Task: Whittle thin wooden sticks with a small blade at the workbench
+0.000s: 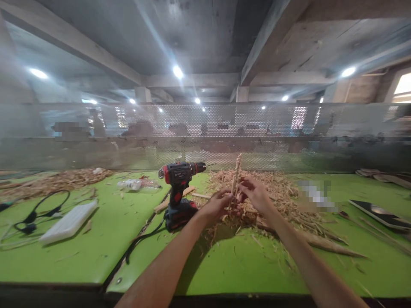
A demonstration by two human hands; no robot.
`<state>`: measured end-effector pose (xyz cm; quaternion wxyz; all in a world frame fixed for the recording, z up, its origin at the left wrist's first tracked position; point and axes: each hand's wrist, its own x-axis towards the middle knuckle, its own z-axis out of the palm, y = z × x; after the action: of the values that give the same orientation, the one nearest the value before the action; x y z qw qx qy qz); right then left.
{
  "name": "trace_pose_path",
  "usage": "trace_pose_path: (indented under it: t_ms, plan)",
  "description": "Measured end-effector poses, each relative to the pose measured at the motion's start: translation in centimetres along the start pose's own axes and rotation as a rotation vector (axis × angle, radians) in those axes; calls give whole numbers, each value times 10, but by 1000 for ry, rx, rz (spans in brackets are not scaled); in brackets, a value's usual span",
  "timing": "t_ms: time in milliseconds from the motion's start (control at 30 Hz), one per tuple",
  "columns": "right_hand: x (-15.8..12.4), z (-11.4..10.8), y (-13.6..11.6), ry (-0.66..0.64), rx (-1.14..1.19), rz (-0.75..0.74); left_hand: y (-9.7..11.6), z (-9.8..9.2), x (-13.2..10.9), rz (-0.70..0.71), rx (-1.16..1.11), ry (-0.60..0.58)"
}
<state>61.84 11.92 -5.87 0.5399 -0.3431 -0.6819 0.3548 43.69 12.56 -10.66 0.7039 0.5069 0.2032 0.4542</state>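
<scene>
Between my hands stands a thin, knobbly straw-coloured piece (pixel 238 169), close to upright; whether it is twisted straw or carved wood I cannot tell. My left hand (pixel 216 204) has its fingers closed around the lower part from the left. From the right, my right hand (pixel 254 193) pinches it slightly higher, fingers bent. Its bottom end is hidden among the fingers and the straw-like shavings (pixel 282 190) heaped behind and below. Just left of my left hand, a black and red cordless drill (pixel 180 175) stands upright on its battery, its bit pointing right.
The green tabletop (pixel 244 269) carries a white block-shaped thing (pixel 69 222), a black cable (pixel 48 201), a clear plastic bottle (pixel 135 184), a long pointed wooden piece (pixel 330 244) and a dark-screened phone (pixel 379 214). A perforated metal screen (pixel 205 149) borders the back.
</scene>
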Motion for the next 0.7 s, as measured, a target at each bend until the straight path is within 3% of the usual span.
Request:
trace_pose_path:
  t_ms: [167,267,700]
  plan:
    - [-4,0,-4,23,14,-13,7,6,-5,-5,33,41]
    - [-4,0,-4,43,10,-5,9,9,-6,7,68,7]
    - [-19,6,-15,34,-129,78,2,-1,-4,-4,118,-13]
